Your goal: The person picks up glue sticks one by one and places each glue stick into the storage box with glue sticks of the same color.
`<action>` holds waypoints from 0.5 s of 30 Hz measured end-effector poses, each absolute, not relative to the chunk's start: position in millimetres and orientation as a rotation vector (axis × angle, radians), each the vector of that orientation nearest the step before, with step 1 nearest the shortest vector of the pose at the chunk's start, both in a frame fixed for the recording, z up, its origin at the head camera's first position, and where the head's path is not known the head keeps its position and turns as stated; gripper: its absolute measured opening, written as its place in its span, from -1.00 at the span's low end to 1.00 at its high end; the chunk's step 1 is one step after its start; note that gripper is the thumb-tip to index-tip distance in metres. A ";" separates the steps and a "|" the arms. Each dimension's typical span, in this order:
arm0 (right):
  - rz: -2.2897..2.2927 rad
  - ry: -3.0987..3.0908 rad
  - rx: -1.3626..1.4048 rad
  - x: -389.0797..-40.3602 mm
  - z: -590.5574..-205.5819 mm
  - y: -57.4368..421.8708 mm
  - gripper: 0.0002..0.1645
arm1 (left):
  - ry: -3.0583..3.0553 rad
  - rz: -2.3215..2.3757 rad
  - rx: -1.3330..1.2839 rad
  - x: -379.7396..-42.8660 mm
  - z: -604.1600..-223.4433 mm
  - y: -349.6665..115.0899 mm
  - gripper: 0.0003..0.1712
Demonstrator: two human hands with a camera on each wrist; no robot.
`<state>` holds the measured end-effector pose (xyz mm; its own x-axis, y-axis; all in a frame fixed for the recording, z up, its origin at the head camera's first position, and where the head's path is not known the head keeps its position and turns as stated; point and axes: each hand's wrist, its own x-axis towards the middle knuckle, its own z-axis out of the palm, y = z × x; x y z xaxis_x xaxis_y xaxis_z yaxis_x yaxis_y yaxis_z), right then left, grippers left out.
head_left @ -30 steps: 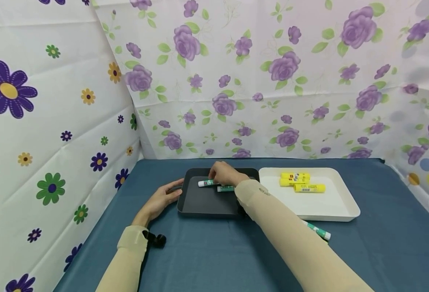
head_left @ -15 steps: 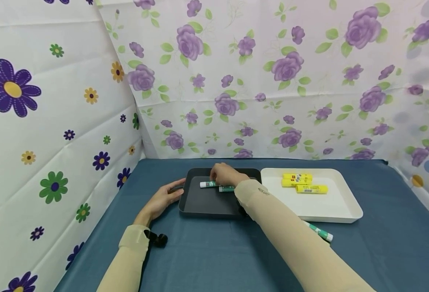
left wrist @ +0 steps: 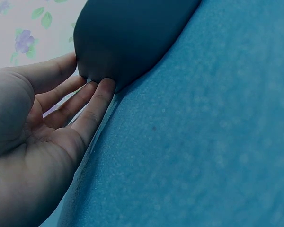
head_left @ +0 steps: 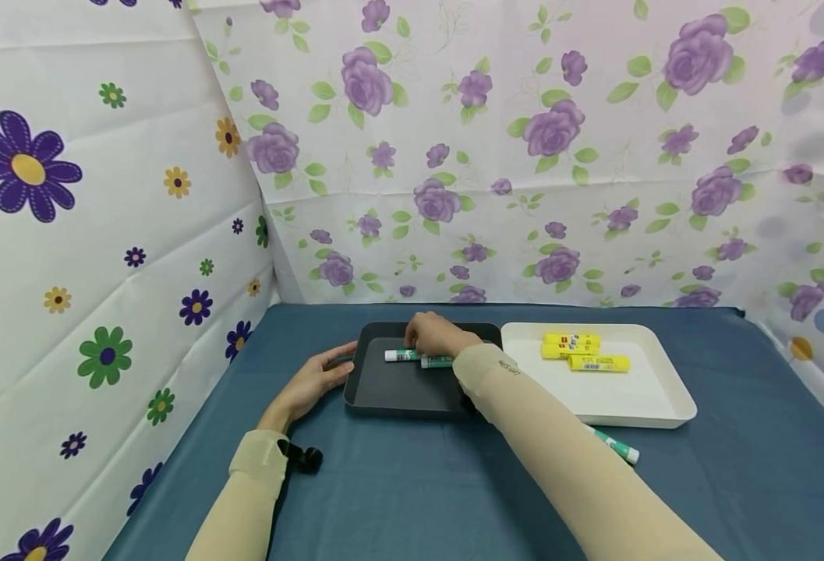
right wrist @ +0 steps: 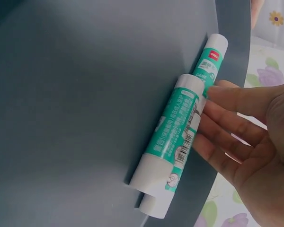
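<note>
My left hand point(head_left: 309, 387) rests at the left end of a dark grey tray point(head_left: 390, 393). In the left wrist view its thumb and fingertips touch the tray's outer corner. Inside the tray, at its back, my right hand point(head_left: 436, 335) is beside two green-and-white glue sticks lying side by side. The right wrist view shows its thumb tip and fingers along the side of the farther glue stick point(right wrist: 215, 54); the nearer glue stick point(right wrist: 173, 123) lies against that one, away from the fingers. In the head view the hand and wrist partly hide both.
A white tray point(head_left: 636, 397) adjoins the grey one on the right, with three yellow glue sticks point(head_left: 597, 363) in it. Another green glue stick point(head_left: 622, 450) lies on the blue cloth point(head_left: 397, 491) in front, partly behind the right sleeve. Flowered curtains point(head_left: 454, 156) stand behind and left.
The head view has shifted slightly. Both hands, the trays and the glue sticks otherwise keep their places.
</note>
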<state>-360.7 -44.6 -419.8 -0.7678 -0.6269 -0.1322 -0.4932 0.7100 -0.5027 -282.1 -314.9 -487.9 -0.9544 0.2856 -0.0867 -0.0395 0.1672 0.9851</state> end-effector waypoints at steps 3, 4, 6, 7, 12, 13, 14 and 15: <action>-0.660 2.617 -0.911 -362.2 -414.8 -39.2 -0.60 | 2.209 1.857 0.252 -283.0 -489.5 -314.7 -0.35; -0.670 2.614 -0.918 -362.8 -413.0 -37.3 -0.62 | 2.214 1.855 0.255 -283.0 -489.7 -314.8 -0.35; -0.710 2.598 -0.934 -364.6 -409.3 -33.5 -0.66 | 2.214 1.857 0.258 -282.5 -489.8 -315.2 -0.35; -0.727 2.590 -0.942 -365.3 -407.3 -31.7 -0.67 | 2.215 1.856 0.256 -282.4 -489.8 -315.6 -0.35; -0.793 2.533 -0.941 -365.4 -394.9 -20.9 -0.69 | 2.219 1.850 0.250 -282.4 -488.7 -315.8 -0.35; -0.800 2.520 -0.935 -365.1 -392.5 -18.5 -0.68 | 2.223 1.846 0.249 -282.4 -488.4 -315.6 -0.35; -0.808 2.510 -0.926 -364.7 -390.2 -16.2 -0.67 | 2.224 1.846 0.249 -282.4 -488.3 -315.4 -0.35; -0.818 2.502 -0.915 -364.2 -387.9 -14.0 -0.66 | 2.224 1.846 0.249 -282.6 -488.3 -315.3 -0.35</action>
